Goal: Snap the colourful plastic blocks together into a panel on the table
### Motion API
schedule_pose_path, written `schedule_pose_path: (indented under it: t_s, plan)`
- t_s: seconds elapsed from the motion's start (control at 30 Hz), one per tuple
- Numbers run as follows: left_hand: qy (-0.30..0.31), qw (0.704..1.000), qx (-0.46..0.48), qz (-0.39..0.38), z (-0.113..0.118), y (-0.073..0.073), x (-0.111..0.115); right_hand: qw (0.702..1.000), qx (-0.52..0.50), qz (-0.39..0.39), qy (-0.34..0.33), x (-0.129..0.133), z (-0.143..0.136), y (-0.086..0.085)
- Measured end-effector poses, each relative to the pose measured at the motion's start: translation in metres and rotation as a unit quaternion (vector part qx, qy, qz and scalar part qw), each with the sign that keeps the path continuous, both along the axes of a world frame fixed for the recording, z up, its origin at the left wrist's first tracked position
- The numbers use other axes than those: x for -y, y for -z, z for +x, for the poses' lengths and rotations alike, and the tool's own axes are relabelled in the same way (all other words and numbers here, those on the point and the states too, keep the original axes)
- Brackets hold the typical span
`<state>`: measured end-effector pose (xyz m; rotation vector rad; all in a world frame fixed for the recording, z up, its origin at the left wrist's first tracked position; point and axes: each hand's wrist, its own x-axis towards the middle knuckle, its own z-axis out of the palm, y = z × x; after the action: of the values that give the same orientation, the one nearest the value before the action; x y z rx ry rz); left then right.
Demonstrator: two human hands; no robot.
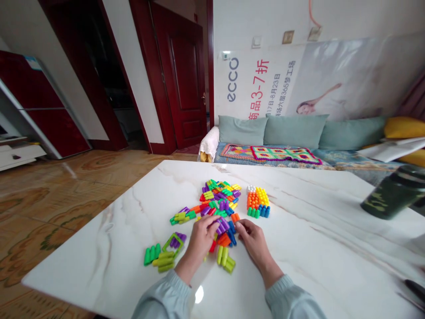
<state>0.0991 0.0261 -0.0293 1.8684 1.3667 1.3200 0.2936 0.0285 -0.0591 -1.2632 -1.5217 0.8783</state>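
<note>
My left hand (pixel 201 237) is closed on a purple block (pixel 222 225) of joined rounded pegs, held above the near end of the block pile. Close to its right, my right hand (pixel 252 238) has thumb and fingers pinched at the edge of the pile, beside blue blocks (pixel 232 234); what they grip is too small to tell. An orange block (pixel 224 240) lies just below the purple one. The mixed pile (pixel 221 195) spreads behind both hands. To its right stands a neat group of white, orange, yellow, green and blue blocks (pixel 253 200).
Loose green blocks (pixel 152 254), yellow-green blocks (pixel 165 262) and a green frame (pixel 174 244) lie left on the white table (pixel 126 230). Yellow-green pieces (pixel 226 259) lie between my forearms. A dark bottle (pixel 392 192) stands far right. A sofa (pixel 288 133) is beyond the table.
</note>
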Motion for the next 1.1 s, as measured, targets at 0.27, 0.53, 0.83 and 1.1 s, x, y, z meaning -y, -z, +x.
schedule_pose_path:
  t_s: [0.27,0.53,0.83,1.1]
  plan:
    - [0.004,0.998,-0.059,0.012,0.013,-0.005,-0.022,0.998,0.03,0.019,-0.044,0.002,-0.005,0.0]
    - [0.096,0.924,-0.357,-0.098,-0.01,-0.038,-0.078,0.996,0.072,0.041,-0.032,0.001,-0.003,-0.004]
    - [0.094,0.927,-0.361,-0.032,-0.009,-0.031,-0.066,0.996,0.079,0.036,-0.038,-0.001,-0.003,0.003]
    - [0.07,0.985,-0.133,0.081,0.018,-0.018,-0.019,0.993,-0.001,0.116,-0.002,0.002,-0.002,-0.006]
